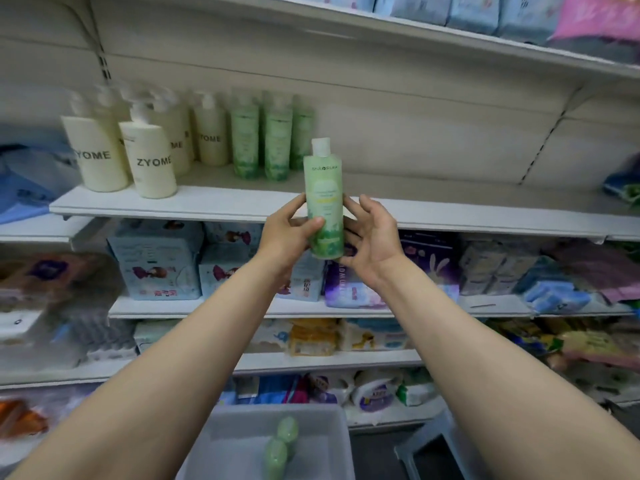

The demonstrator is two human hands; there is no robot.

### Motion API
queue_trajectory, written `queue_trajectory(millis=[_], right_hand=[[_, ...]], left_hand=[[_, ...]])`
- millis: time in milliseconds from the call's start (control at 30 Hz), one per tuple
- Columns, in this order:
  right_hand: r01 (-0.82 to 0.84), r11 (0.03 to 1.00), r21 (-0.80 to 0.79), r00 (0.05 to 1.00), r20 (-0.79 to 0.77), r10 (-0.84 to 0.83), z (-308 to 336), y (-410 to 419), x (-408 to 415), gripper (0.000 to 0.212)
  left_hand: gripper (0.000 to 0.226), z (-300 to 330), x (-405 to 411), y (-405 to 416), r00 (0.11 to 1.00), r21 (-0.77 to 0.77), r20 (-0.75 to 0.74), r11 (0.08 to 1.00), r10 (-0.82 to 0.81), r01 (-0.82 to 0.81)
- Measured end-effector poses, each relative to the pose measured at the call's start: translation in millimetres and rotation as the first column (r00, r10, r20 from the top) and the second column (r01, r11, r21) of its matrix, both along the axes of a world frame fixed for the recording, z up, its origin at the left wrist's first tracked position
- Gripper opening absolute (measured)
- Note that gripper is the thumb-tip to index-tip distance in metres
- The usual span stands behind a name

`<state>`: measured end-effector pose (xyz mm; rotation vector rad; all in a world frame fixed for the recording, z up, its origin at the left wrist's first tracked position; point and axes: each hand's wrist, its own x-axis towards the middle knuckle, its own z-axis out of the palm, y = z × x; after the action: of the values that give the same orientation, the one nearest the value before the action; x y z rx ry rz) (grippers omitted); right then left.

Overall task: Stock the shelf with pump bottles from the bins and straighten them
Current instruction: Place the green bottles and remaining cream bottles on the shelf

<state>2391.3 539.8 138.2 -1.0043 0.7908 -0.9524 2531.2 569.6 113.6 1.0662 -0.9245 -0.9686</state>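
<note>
I hold a green bottle point(324, 188) with a white cap upright in front of the white shelf point(221, 202). My left hand point(287, 233) grips its lower part, thumb across the front. My right hand point(372, 237) cups its right side with loosely curled fingers touching it. On the shelf behind stand several cream ZYOME pump bottles point(152, 161) at the left and three green bottles point(273, 140) beside them. Below, a grey bin point(228, 441) holds two more green bottles point(282, 445) lying down.
The shelf stretches bare to the right of the green bottles. Lower shelves carry blue and purple packs point(156, 258) and tissue packs. A top shelf holds soft packs point(519, 12). A second grey bin point(429, 452) sits at the lower right.
</note>
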Motion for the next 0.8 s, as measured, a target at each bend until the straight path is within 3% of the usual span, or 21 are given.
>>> queue_trajectory(millis=[233,600,700,800], right_hand=[[-0.018,0.989,-0.148,1.0,-0.026,0.014,13,-64,15,0.045],[-0.072,0.997,-0.031,0.995,0.074,0.074,1,-174,39,0.039],[-0.051,0.999,-0.016,0.996,0.066,0.052,-2,-199,51,0.027],[-0.042,0.999,-0.022,0.997,0.067,0.044,-5,-221,63,0.028]], left_hand=[[0.061,21,10,-57,0.985,-0.034,0.116,0.992,0.125,-0.122],[0.058,16,24,-154,0.946,0.007,0.215,0.968,0.244,-0.251],[0.056,15,32,-179,0.909,0.073,0.295,0.942,0.295,-0.329],[0.051,13,35,-198,0.892,0.112,0.262,0.906,0.368,-0.407]])
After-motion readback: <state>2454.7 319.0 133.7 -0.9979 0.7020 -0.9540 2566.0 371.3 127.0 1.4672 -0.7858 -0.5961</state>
